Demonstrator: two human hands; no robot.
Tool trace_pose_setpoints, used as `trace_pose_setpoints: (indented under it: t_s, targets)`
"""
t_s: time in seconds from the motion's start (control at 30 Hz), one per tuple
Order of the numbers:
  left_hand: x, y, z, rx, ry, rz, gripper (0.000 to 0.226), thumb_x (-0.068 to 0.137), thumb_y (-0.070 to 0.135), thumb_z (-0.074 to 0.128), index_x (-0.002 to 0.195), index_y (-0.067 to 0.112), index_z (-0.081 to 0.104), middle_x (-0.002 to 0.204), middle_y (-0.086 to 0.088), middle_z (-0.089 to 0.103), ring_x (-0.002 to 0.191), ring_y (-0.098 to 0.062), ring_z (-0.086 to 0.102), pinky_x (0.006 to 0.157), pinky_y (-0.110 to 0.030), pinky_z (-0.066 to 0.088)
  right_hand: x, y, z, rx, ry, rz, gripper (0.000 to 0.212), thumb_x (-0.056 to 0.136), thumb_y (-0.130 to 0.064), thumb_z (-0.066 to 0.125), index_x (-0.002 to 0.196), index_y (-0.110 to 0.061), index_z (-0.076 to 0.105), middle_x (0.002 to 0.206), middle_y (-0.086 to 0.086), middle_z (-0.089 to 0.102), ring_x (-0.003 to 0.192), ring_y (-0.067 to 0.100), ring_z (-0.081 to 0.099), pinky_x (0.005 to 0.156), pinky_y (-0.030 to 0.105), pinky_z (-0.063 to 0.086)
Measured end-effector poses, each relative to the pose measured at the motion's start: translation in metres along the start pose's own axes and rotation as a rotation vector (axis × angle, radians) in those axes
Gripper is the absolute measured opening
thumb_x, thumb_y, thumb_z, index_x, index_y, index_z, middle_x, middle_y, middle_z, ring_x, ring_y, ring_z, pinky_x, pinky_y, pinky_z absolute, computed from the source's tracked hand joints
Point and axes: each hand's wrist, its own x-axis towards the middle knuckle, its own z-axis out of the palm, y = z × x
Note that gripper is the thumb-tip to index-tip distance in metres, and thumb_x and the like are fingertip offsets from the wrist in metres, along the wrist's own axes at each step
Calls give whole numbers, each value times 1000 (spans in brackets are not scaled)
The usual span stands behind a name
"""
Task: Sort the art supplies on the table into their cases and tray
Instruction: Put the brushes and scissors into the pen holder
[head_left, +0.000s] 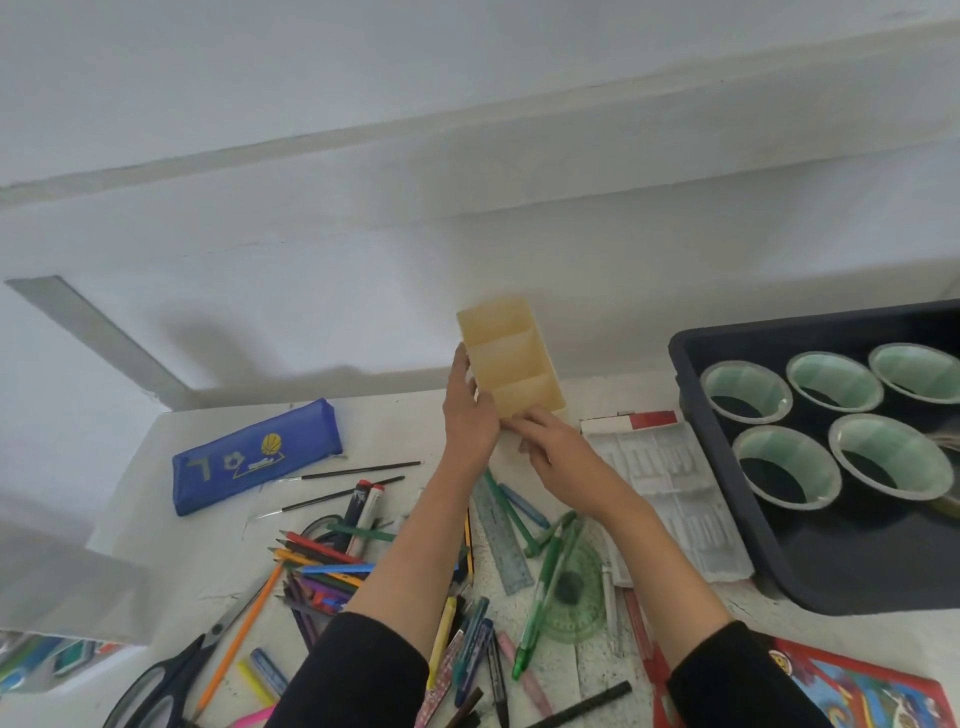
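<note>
At the lower left of the frame, black scissors (171, 680) lie near the worktop's (208, 582) front edge. Above them a blue pencil case (254, 457) rests flat and zipped, well apart from the loose coloured pencils (322, 566) heaped at lower centre. Just right of centre, the left hand (470, 415) grips the left wall of a pale yellow divided tray (511, 358), with its thumb along the rim. The right hand (550, 447) has its fingers (519, 423) closed on the tray's near end. The tray is tilted, its three empty compartments facing the camera, and it is held above the far side of the worktop. Below the forearms lie a clear ruler (501, 535) and a green protractor (571, 597) among pens. At the right a dark bin (737, 519) holds five green-lined cups (745, 392). The likeliest slip is setting the tray down on this clutter, where it would rock and spill whatever is dropped in. The sleeves also hang close over the round pencils and could sweep some off the front edge. With only one end and one wall gripped, the smooth plastic may twist loose.
</note>
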Motion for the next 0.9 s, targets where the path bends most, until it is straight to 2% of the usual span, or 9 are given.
trace_pose_setpoints:
  t_s: [0.07, 0.13, 0.23, 0.3, 0.4, 0.5, 0.57, 0.73, 0.9]
  targets:
    - [-2, -2, -2, 4, -32, 21, 56, 93, -6, 38, 141, 25, 37, 127, 15, 52, 124, -14, 51, 94, -36, 52, -2, 4, 0, 37, 38, 17, 46, 89, 12, 42, 125, -10, 59, 118, 2, 54, 79, 10, 55, 77, 11, 40]
    - [-5, -5, -6, 31, -57, 43, 56, 94, -7, 36, 138, 27, 37, 126, 18, 53, 124, -12, 50, 98, -33, 49, -3, 5, 0, 43, 214, 37, 42, 87, 12, 47, 119, -11, 63, 116, 1, 56, 81, -1, 52, 76, 11, 39]
    - [-7, -11, -14, 85, -46, 75, 58, 95, -7, 33, 143, 25, 32, 131, 8, 54, 124, -14, 52, 100, -36, 48, 1, 7, -3, -205, 448, 28, 34, 85, 0, 59, 112, -19, 68, 122, 0, 55, 99, 12, 44, 81, 27, 45]
    - [-9, -16, -21, 100, -19, 71, 57, 96, -2, 34, 143, 28, 29, 131, 0, 57, 120, -16, 55, 99, -43, 49, 7, 7, -3, -276, 390, 79, 36, 88, -11, 61, 121, -25, 63, 144, 1, 39, 119, 22, 35, 95, 30, 36]
    - [-15, -19, -30, 123, 25, 65, 57, 93, 8, 37, 142, 36, 27, 129, -4, 60, 117, -15, 58, 97, -44, 50, 12, 0, 2, -60, 188, 144, 44, 95, -15, 51, 138, -25, 48, 157, -1, 13, 137, 17, 26, 105, 25, 26]
    - [-22, -16, -35, 157, -11, 90, 60, 91, 2, 34, 140, 36, 31, 130, -2, 58, 116, -14, 57, 97, -33, 50, 7, -7, 8, 37, 117, 238, 50, 97, -13, 46, 144, -24, 36, 157, -1, 18, 110, 14, 56, 96, 20, 36]
    - [-24, -16, -38, 200, -55, 108, 63, 91, -5, 31, 147, 24, 32, 130, 0, 57, 116, -12, 56, 95, -26, 50, 1, -6, 13, 68, 112, 283, 52, 96, -12, 45, 145, -24, 33, 156, 1, 21, 90, 11, 61, 91, 16, 36]
    - [-31, -21, -47, 244, -100, 116, 63, 91, -5, 30, 146, 28, 34, 121, 8, 62, 107, -5, 60, 90, -23, 52, -12, -2, 23, 130, 139, 279, 52, 95, -10, 46, 143, -27, 38, 153, 5, 27, 112, 33, 54, 98, 25, 41]
    - [-44, -16, -49, 239, -101, 89, 65, 92, -5, 29, 150, 23, 26, 127, 7, 56, 108, -3, 56, 85, -10, 45, -19, -5, 23, 138, 122, 271, 51, 95, -8, 45, 142, -27, 39, 154, 5, 27, 127, 18, 46, 108, 27, 34]
